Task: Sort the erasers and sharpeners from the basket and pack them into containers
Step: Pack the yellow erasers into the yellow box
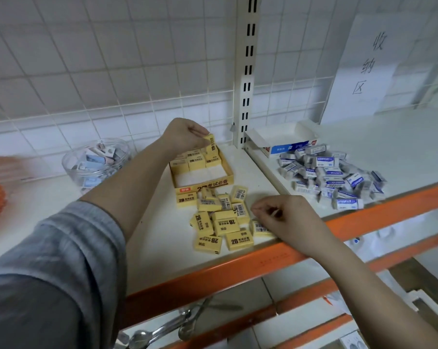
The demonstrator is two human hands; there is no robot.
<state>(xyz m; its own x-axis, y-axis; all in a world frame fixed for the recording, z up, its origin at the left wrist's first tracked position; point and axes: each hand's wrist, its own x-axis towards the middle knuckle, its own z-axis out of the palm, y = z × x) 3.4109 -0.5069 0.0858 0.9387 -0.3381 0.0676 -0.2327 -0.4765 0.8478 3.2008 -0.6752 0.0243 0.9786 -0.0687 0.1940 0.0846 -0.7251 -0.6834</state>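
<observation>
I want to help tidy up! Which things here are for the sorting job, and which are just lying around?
For the job: yellow erasers, yellow box, blue erasers, blue-and-white box, clear tub of sharpeners.

Just lying about: spoons on the shelf below, paper sign.

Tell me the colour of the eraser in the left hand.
Yellow with black print; the eraser shows best in the head view.
</observation>
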